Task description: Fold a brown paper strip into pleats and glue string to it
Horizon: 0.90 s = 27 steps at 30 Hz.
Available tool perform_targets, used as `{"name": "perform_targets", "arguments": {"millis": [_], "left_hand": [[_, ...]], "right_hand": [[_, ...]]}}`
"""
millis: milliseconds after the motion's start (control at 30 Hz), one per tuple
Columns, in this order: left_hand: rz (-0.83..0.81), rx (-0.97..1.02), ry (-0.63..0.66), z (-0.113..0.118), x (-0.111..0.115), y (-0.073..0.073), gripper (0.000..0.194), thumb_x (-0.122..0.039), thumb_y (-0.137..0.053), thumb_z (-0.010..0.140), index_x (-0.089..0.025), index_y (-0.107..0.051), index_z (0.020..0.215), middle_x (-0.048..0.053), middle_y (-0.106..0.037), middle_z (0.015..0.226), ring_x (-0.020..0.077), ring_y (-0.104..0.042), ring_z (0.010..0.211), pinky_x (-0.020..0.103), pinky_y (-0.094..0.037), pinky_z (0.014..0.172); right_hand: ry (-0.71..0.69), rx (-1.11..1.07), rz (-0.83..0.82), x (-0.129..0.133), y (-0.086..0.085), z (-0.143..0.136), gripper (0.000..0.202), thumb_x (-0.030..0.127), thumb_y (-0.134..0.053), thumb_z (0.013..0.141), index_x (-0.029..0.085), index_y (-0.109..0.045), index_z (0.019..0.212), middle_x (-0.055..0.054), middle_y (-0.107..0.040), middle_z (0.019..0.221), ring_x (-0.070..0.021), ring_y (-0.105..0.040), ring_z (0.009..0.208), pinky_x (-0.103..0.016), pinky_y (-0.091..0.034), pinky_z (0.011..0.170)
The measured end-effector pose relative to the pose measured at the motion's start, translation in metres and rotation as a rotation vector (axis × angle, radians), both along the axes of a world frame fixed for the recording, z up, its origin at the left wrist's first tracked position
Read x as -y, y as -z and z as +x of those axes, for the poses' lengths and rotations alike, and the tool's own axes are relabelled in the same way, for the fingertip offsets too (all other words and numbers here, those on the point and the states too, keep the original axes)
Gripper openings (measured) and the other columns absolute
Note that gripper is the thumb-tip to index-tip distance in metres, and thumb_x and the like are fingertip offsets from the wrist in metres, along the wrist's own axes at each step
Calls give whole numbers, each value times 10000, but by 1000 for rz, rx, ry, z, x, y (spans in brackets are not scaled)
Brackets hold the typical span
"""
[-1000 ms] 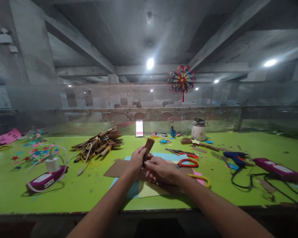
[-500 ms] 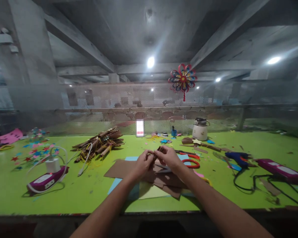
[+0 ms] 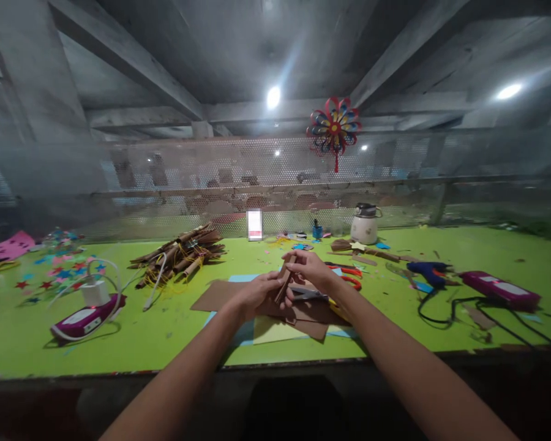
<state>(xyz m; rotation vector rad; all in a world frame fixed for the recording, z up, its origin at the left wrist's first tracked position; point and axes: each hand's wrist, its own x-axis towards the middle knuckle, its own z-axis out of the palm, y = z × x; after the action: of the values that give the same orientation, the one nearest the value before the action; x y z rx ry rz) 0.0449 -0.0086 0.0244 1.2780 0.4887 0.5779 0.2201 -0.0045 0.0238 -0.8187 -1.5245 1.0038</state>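
Between my two hands is a small folded strip of brown paper (image 3: 286,273), held above the middle of the table. My left hand (image 3: 262,294) grips its lower part from the left, fingers closed round it. From the upper right, my right hand (image 3: 308,268) pinches its top end. Brown paper sheets (image 3: 220,297) lie beneath, over light blue and pale yellow sheets (image 3: 270,331). Scissors with grey blades (image 3: 308,294) rest on the sheets under my right hand. Red-orange scissor handles (image 3: 351,282) show just behind my right wrist.
On the left lie a bundle of brown paper rolls (image 3: 183,254), paper stars (image 3: 67,275) and a purple power strip (image 3: 87,315). To the right are a blue glue gun (image 3: 428,273), another purple power strip (image 3: 500,290) and black cords. A flask (image 3: 364,226) stands behind.
My fingers have shifted on the brown paper, which now stands tilted upright and shows more of its length. My left hand has turned more open beneath it. The view has tilted slightly downward.
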Motion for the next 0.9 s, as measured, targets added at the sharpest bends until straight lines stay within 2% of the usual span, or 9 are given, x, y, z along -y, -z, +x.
{"name": "perform_targets", "arguments": {"millis": [67, 167, 300, 367, 467, 567, 633, 767, 900], "left_hand": [[-9, -19, -26, 2, -4, 3, 165, -232, -540, 831, -118, -583, 943, 86, -635, 710, 134, -594, 572, 237, -472, 574], [-26, -88, -10, 3, -12, 7, 220, -322, -519, 847, -115, -592, 857, 66, -601, 652, 133, -567, 520, 235, -443, 510], [-37, -150, 32, 5, -24, 0, 243, -349, -542, 841, -125, -569, 750, 12, -526, 556, 89, -478, 454, 195, -375, 462], [50, -180, 15, 6, -30, -8, 211, -326, -563, 833, -131, -572, 752, -7, -500, 524, 69, -432, 426, 174, -329, 436], [186, -259, 70, 5, -38, -18, 208, -343, -570, 827, -142, -577, 774, -5, -512, 520, 73, -421, 407, 189, -323, 426], [243, -265, 93, 0, -47, -15, 221, -356, -579, 820, -139, -572, 781, 3, -522, 520, 84, -446, 413, 199, -330, 426], [212, -186, 27, -3, -53, -5, 225, -356, -587, 816, -143, -538, 760, -7, -509, 520, 83, -451, 415, 201, -343, 431], [68, 40, -215, -7, -67, 18, 227, -318, -578, 822, -163, -441, 729, -36, -472, 523, 69, -425, 392, 192, -345, 414], [9, 108, -442, -10, -75, 23, 122, -257, -511, 852, -151, -466, 812, -43, -452, 491, 72, -418, 373, 163, -320, 375]], "right_hand": [[27, 17, 11, -1, 2, -2, 300, 289, -638, 682, 129, -570, 927, 52, -549, 558, -70, -440, 390, -190, -318, 363], [56, 59, 44, -2, 5, -6, 255, 254, -630, 679, 138, -576, 899, 56, -541, 546, -73, -452, 405, -189, -338, 378], [99, 28, 51, -6, 9, -8, 194, 244, -613, 678, 155, -566, 844, 69, -520, 505, -72, -449, 388, -185, -341, 371], [92, -30, 44, -9, 11, -8, 175, 272, -612, 674, 160, -557, 797, 71, -518, 476, -71, -437, 361, -182, -331, 352], [110, -92, 11, -13, 9, -6, 181, 313, -628, 646, 157, -556, 703, 53, -541, 452, -72, -438, 341, -178, -319, 330], [217, -153, -11, -18, 5, 3, 214, 343, -644, 627, 152, -560, 670, 47, -537, 439, -71, -438, 336, -174, -307, 315], [325, -215, -8, -23, 2, 12, 242, 371, -648, 629, 157, -552, 689, 57, -523, 446, -61, -425, 335, -166, -288, 307], [509, -284, -31, -33, 5, 30, 321, 439, -664, 635, 167, -495, 611, 59, -488, 440, -43, -394, 337, -157, -260, 301], [570, -201, -93, -37, 15, 30, 391, 459, -661, 654, 168, -448, 502, 48, -455, 397, -44, -372, 316, -169, -262, 295]]}}
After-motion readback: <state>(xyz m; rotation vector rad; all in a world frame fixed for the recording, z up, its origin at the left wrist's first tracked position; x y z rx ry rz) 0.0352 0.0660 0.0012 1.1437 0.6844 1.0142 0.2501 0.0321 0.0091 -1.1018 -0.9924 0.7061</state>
